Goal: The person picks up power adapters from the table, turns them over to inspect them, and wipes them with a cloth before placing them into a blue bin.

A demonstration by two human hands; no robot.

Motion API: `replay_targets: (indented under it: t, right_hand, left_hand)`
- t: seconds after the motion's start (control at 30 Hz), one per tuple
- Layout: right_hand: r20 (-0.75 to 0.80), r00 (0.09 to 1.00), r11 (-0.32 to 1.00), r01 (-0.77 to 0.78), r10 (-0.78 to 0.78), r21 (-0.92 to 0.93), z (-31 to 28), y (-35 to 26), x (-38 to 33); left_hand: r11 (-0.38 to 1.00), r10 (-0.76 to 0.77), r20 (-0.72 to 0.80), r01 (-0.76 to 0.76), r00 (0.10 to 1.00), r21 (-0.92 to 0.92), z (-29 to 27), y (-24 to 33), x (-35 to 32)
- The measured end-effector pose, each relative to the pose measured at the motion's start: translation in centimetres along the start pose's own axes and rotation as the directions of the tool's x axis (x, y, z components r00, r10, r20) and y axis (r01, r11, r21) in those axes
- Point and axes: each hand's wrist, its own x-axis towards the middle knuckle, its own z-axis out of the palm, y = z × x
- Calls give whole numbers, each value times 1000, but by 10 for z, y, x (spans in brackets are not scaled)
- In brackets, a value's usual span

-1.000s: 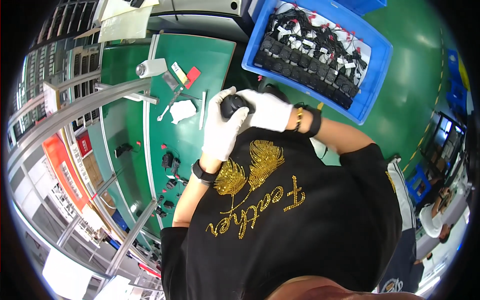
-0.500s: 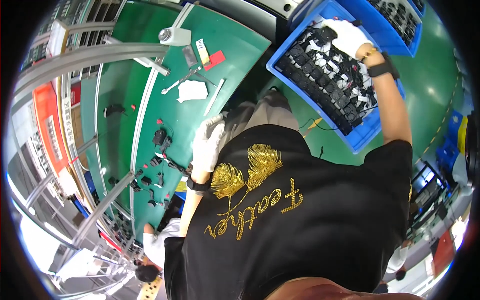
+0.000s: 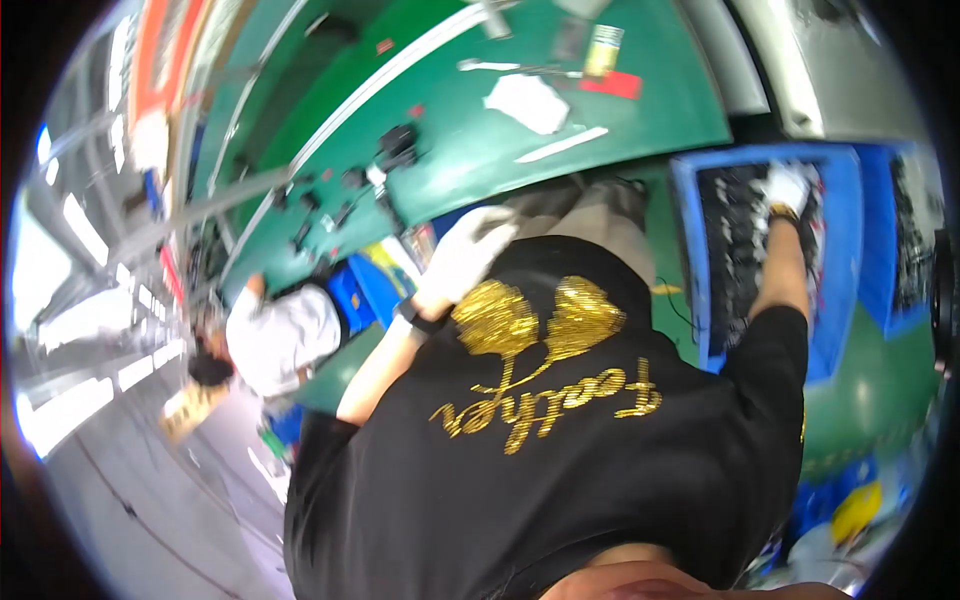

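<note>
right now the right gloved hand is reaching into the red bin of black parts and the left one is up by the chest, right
Not quite: the bin is blue, not red. The head view shows the right hand in its white glove reaching into that bin of black parts, and the left hand up by the chest.

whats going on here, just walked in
A person in a black shirt stands at a green workbench. Their gloved right hand reaches into a blue bin of small black parts on the floor beside them, though blur hides whether it grips one. Their gloved left hand is held near their waist at the bench edge, and no object shows in it. Small black parts, a white cloth and a red card lie on the bench. Another person in a white top works farther along.
</note>
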Motion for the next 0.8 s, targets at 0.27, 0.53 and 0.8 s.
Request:
replay_targets:
  t: [0.27,0.53,0.8]
  right_hand:
    - [-97,931,936,-350,352,34,-7,-13,-5]
    - [-365,697,305,215,617,928,-103,-74,-39]
    - [-404,905,186,424,-135,886,-285,-281,-30]
  left_hand:
    - [977,76,-368,4,927,213,-30,-35,25]
    - [768,436,-610,79,662,635,-124,-93,89]
    - [936,102,-368,36,924,351,-145,-100,125]
